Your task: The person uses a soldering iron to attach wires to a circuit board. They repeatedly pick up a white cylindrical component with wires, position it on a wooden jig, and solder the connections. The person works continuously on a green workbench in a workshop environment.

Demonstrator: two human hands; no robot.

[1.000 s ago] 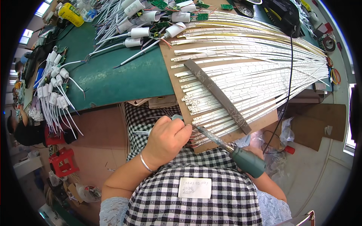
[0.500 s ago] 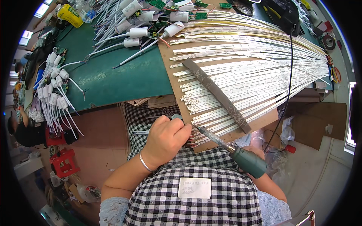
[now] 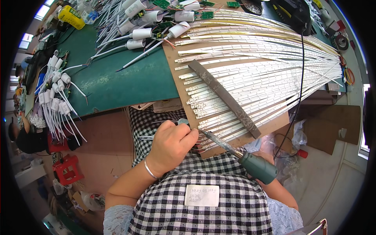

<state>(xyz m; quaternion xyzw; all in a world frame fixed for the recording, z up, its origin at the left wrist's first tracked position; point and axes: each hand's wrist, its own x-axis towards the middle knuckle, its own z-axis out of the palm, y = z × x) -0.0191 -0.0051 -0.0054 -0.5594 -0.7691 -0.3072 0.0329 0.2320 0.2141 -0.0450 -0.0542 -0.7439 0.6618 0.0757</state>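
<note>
My right hand grips a soldering iron by its dark green handle and is partly hidden behind it. The iron's metal tip points left and meets the near ends of the white LED strips, close to my left fingertips. My left hand is closed in a pinch at the left edge of the brown board. Whatever it pinches is hidden by the fingers; fine reddish wires show just below them. Across the fanned-out strips lies a dark flat bar.
White cylindrical housings with cables and green circuit boards pile up at the back of the green table. Another bunch of white housings hangs over its left edge. A black cord crosses the strips. At far left is another person.
</note>
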